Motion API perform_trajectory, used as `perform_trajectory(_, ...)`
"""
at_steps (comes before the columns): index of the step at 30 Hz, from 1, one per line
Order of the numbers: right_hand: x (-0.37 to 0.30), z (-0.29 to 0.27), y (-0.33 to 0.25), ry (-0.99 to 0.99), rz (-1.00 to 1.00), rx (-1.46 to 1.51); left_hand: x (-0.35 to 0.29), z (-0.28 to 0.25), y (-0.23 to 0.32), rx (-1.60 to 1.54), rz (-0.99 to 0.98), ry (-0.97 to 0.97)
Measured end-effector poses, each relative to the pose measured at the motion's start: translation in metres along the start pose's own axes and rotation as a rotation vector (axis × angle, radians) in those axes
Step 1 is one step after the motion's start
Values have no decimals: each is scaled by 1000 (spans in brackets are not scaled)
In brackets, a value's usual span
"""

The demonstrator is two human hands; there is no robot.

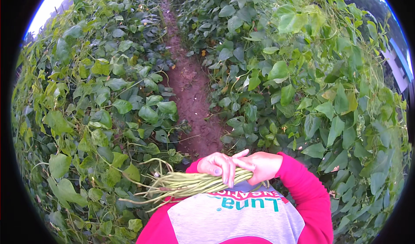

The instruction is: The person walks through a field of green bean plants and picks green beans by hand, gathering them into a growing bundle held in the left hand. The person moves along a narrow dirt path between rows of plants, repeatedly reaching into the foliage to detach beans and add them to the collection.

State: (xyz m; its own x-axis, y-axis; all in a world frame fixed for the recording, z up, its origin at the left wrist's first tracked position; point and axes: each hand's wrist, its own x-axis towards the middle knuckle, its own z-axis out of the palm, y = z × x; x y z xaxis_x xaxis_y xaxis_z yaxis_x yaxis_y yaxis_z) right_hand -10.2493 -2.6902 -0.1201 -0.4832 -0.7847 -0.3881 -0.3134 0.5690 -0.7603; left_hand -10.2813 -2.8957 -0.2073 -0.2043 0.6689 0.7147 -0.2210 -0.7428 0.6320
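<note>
A thick bunch of long green beans [186, 183] lies crosswise in front of my chest, over my left forearm, its loose thin ends fanning out to the left. My left hand [219, 167] curls its fingers down over the bunch near its right part. At the right end, my right hand [263, 165] closes round the beans, its fingers meeting those of my left hand. Part of the right hand's grip is hidden behind its back. A few bean tips show below it, against the front of my grey and red top [237, 220].
Tall leafy bean vines [99, 101] rise on the left, and another dense row of vines [320, 92] stands on the right. Between them a narrow reddish dirt path [192, 97] runs ahead. Beyond the right row is a blue-edged structure [397, 66].
</note>
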Motion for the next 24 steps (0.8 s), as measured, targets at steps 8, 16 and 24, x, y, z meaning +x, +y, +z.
perform_trajectory(8, 31, 35, 44, 159, -35, -13, -24, 26, 23, 77, -113, 96)
perform_trajectory(16, 77, -85, 94, 601, -186, 668, -57, 19, 40, -290, -337, 585)
perform_trajectory(24, 240, -276, 264, 1059, -260, 1402, -42, -35, 56, -65, -66, 939)
